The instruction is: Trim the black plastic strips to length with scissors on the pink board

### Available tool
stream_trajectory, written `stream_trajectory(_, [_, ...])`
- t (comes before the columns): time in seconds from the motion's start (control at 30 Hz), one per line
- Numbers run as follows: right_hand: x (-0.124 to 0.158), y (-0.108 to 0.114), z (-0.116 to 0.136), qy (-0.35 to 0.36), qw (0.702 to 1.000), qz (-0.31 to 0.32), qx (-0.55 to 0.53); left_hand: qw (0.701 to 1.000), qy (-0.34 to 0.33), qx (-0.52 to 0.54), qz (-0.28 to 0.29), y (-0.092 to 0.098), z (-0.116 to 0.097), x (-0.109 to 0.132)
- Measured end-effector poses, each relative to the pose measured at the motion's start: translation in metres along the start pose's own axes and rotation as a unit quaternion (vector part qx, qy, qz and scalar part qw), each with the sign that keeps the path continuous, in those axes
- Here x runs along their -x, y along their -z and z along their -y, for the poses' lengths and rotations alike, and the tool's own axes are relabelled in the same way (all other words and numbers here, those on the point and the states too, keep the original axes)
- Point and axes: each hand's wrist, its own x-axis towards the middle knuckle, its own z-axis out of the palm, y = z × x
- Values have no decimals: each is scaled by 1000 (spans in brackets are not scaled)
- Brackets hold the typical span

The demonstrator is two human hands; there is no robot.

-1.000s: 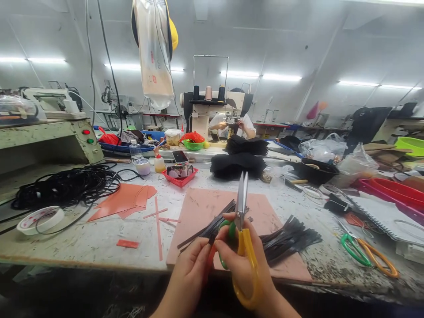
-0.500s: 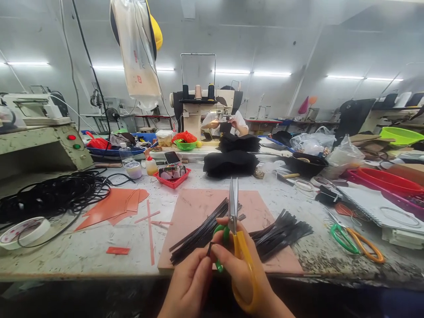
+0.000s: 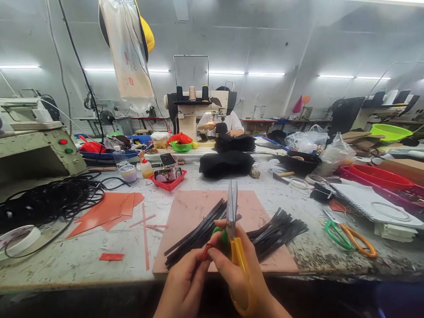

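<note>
In front of the board's near edge, my left hand (image 3: 185,276) pinches a small red-brown strip (image 3: 206,251) between thumb and fingers. My right hand (image 3: 236,265) touches the same strip with its thumb and fingertips. It also carries a pair of scissors (image 3: 232,212) with one yellow and one green handle, blades pointing up and nearly together. Behind the hands, a bundle of thin black strips (image 3: 198,234) lies on a pink board (image 3: 179,207). A second black bundle (image 3: 280,232) fans out on the right, partly off the board.
Orange sheets (image 3: 99,212), thin orange strips (image 3: 145,238) and a coil of black cord (image 3: 49,198) lie left. Right are other scissors (image 3: 351,238) and a notebook (image 3: 374,201). Black stacked pieces (image 3: 227,164) stand behind the board. Across the table, a person (image 3: 236,126) works at a sewing machine.
The strip between my fingers has turned, showing a red-brown face where it looked black. My view has shifted slightly right. The person opposite has lowered one hand.
</note>
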Motion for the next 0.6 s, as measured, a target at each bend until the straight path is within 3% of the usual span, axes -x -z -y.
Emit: stream_trajectory(0.6, [1,0,3,-10,1000,-7,-4,1000,7,-18,6,-3,-4,-2])
